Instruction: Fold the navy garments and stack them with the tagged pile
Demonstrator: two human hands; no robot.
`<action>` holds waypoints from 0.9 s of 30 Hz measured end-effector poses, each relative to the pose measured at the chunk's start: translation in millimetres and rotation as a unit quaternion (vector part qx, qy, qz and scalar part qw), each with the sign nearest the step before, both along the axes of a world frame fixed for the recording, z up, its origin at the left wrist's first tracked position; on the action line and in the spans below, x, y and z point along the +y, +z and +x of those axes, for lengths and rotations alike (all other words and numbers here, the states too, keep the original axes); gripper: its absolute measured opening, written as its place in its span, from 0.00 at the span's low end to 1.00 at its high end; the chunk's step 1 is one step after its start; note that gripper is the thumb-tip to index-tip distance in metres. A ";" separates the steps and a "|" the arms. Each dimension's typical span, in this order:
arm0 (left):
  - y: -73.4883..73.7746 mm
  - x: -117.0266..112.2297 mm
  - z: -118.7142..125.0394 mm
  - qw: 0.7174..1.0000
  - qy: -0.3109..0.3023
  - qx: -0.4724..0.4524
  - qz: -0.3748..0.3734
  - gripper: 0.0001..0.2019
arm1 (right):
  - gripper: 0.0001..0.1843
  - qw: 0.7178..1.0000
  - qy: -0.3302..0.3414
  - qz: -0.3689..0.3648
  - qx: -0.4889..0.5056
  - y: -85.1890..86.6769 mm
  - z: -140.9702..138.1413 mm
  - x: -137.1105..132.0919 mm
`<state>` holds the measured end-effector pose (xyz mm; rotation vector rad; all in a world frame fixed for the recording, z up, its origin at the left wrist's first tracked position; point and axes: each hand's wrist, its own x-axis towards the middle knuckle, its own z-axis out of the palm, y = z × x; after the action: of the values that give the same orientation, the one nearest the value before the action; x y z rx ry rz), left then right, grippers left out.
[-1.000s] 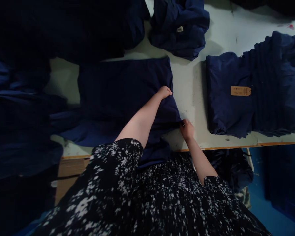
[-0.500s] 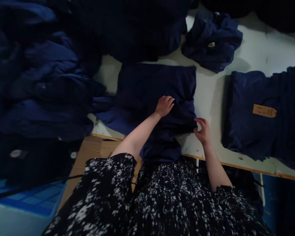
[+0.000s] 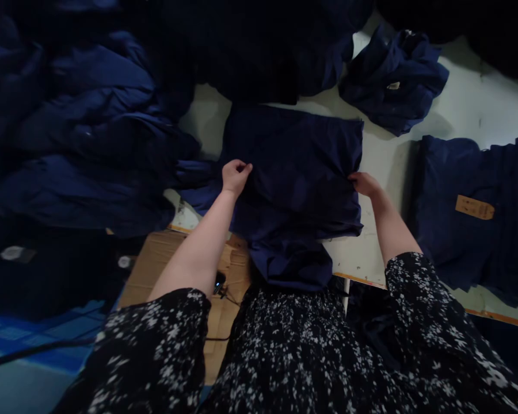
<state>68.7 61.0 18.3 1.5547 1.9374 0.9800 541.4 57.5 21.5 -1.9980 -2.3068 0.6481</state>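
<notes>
A navy blue garment [image 3: 302,167] lies spread on the white table in front of me, part of it hanging over the front edge toward my lap. What kind of garment it is I cannot make out. Near its left side, my left hand [image 3: 236,175] is closed, thumb and fingers pinching the cloth. At the right side edge, my right hand [image 3: 365,183] is also closed on the fabric, fingertips partly hidden by it. A gathered crease runs inward from the right hand.
Folded navy garments [image 3: 453,241] with a brown tag [image 3: 475,207] lie at right. A crumpled navy garment [image 3: 397,98] sits at the back right. A large navy heap [image 3: 95,132] covers the left. Below the table [image 3: 377,218] is a cardboard box [image 3: 155,259], with a dark cable nearby.
My left hand has moved left from the garment's middle and closed on cloth. My right hand has gone up along the right edge and pinched it. The view has shifted slightly.
</notes>
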 end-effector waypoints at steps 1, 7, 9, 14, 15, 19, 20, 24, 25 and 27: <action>5.6 0.7 -2.3 0.999 -0.017 -0.018 0.025 0.11 | 0.22 1.000 0.008 -0.013 -0.017 0.2 5.2 3.1; 33.6 -7.0 -23.8 0.993 -0.105 -0.007 0.058 0.12 | 0.15 0.998 -0.050 0.002 -0.033 -0.2 25.0 -0.1; 32.2 -11.7 -24.3 0.989 -0.134 0.053 0.006 0.11 | 0.16 0.996 -0.078 0.035 -0.017 2.3 16.7 -7.8; 7.5 -14.1 -15.2 0.967 -0.118 0.135 -0.181 0.22 | 0.14 0.982 -0.096 0.158 0.023 21.2 -19.9 -56.7; 2.4 -12.5 -14.1 0.964 -0.107 0.136 -0.203 0.23 | 0.12 0.985 -0.070 0.156 0.029 25.1 -26.6 -71.7; -4.5 -2.9 -10.4 0.978 -0.084 0.100 -0.160 0.19 | 0.12 0.993 0.055 0.103 -0.029 32.1 -44.8 -129.8; -1.4 -0.5 -8.8 0.986 -0.080 0.081 -0.120 0.18 | 0.16 0.992 0.057 0.092 -0.063 32.3 -46.2 -140.3; 25.9 7.4 -3.3 0.996 -0.082 -0.017 0.040 0.12 | 0.23 0.987 -0.009 0.093 -0.130 34.0 -39.4 -161.8; 33.1 8.8 -3.2 0.993 -0.084 -0.039 0.066 0.13 | 0.24 0.986 -0.028 0.106 -0.128 35.1 -35.8 -164.4; 41.7 10.0 -5.2 0.988 -0.094 -0.073 0.097 0.20 | 0.25 0.983 -0.056 0.125 -0.125 37.7 -28.9 -169.1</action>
<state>63.5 71.0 60.0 1.6844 1.6034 1.1929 512.5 -111.6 59.2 -2.1704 -2.2414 0.0989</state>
